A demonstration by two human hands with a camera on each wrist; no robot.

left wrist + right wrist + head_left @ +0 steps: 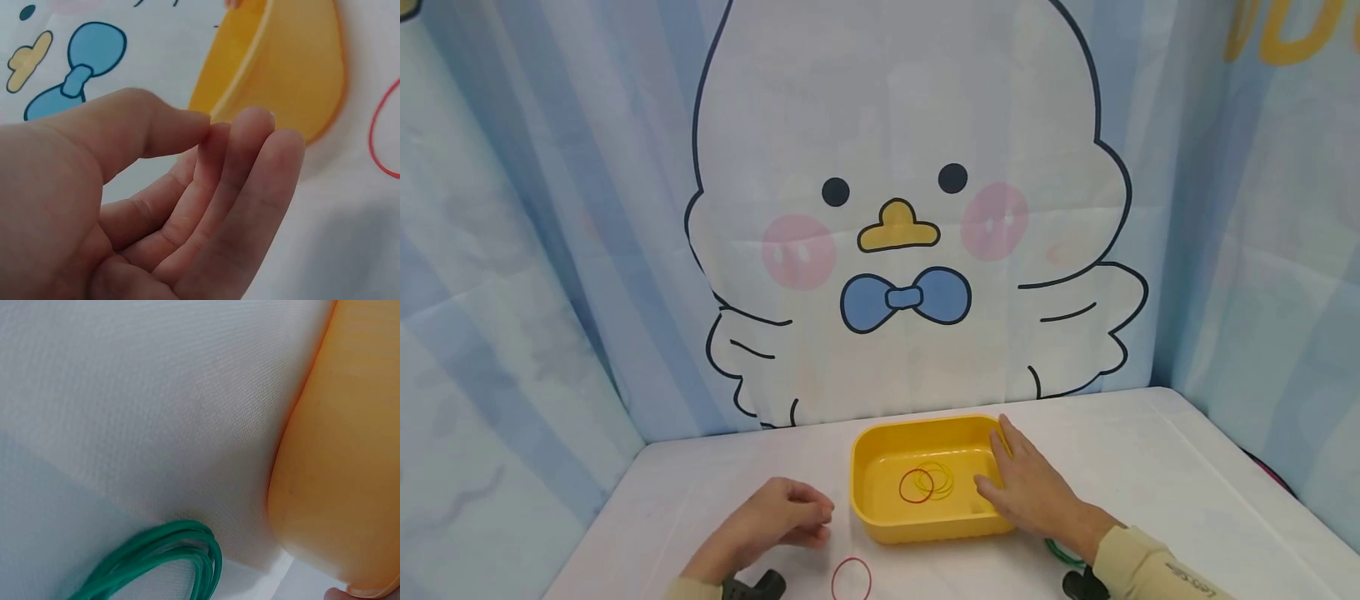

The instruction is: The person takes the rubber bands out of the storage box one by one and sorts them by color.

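Observation:
A yellow plastic tray (925, 530) stands on the table, with a red rubber band (916, 502) and several yellow rubber bands (948, 482) lying inside. My right hand (1037, 487) lies over the tray's right edge, fingers fairly straight and spread, touching the rim. Only a fingertip (337, 594) of it shows in the right wrist view. Left of the tray my left hand (778, 521) hovers, its fingers loosely bent. Thumb and index finger come together in the left wrist view, with nothing visible between them. Another red rubber band (852, 559) lies on the table near that hand.
Green rubber bands (156, 540) lie in a bundle on the white table (715, 467), partly hidden under my right wrist in the head view. A curtain (910, 358) printed with a cartoon bird hangs behind the table, and further curtains flank both sides.

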